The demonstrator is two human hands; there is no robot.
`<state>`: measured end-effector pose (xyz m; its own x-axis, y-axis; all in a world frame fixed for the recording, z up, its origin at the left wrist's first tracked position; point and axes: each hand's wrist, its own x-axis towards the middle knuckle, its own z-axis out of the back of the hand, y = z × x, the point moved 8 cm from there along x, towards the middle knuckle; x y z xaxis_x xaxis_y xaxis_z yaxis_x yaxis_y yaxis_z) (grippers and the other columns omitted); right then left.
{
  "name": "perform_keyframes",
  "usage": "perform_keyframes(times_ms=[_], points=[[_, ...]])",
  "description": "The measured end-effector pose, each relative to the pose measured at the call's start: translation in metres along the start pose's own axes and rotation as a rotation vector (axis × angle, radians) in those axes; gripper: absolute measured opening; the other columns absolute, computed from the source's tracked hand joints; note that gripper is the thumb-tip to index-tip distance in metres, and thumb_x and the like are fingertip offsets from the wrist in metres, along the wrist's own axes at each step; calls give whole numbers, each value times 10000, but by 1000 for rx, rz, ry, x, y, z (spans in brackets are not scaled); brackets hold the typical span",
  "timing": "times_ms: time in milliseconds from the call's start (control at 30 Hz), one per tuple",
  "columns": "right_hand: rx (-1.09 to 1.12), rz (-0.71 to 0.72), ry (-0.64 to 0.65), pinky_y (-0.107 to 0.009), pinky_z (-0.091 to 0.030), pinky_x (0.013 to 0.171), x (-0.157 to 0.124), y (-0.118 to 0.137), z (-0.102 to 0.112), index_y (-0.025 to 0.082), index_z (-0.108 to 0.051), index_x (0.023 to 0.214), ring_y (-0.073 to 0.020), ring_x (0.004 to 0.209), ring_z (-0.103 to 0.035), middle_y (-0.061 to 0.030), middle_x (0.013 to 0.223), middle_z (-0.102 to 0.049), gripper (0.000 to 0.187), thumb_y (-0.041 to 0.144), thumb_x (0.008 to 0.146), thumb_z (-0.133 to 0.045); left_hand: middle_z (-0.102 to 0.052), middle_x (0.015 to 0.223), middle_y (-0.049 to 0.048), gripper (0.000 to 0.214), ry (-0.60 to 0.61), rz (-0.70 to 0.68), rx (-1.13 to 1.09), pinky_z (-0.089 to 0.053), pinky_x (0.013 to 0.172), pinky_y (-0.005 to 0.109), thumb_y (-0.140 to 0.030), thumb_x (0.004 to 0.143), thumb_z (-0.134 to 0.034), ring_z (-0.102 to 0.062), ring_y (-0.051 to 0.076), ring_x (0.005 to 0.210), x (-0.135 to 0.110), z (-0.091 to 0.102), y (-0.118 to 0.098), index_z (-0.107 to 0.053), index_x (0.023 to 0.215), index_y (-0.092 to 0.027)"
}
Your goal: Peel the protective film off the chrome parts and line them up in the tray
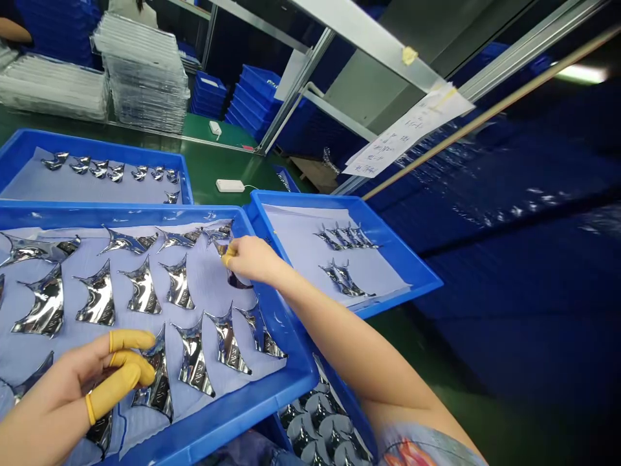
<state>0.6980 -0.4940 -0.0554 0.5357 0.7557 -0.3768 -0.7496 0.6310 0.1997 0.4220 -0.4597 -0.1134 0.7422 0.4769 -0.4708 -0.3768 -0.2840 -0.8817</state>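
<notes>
Chrome piece point(237, 279) pinched in the grip of the right hand point(252, 259) — mid-frame, over the blue tray point(252, 411).
Scratches could be caused by a knock against the neighbouring piece point(218, 233); whether anything is held by the left hand point(82, 382), lower left, cannot be told.

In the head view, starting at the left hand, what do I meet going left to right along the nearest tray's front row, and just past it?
Left hand → shiny piece at its fingertips → second piece → third piece → last piece → blue tray's right rim → right forearm.
</notes>
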Motion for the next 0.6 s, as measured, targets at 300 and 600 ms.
perform_keyframes(times_ms=[300,600], points=[[-353,-51,87,-441,-520,908,17,19,-23,105,-618,1139,-234,1045,-630,-122,1163,-636,317,356,946,-595,-763,867,41,490,-30,11,6,-543,859,324,-620,714,-683,-704,242,897,-7,-5,-9,-698,1049,-263],[-263,310,269,-426,-551,799,-1,106,-65,77,-697,1099,-352,1011,-673,-217,1022,-720,420,407,908,-520,-762,903,46,527,44,25,47,-562,839,332,-662,700,-682,-702,252,914,0,-5,-6,-675,1064,-280]])
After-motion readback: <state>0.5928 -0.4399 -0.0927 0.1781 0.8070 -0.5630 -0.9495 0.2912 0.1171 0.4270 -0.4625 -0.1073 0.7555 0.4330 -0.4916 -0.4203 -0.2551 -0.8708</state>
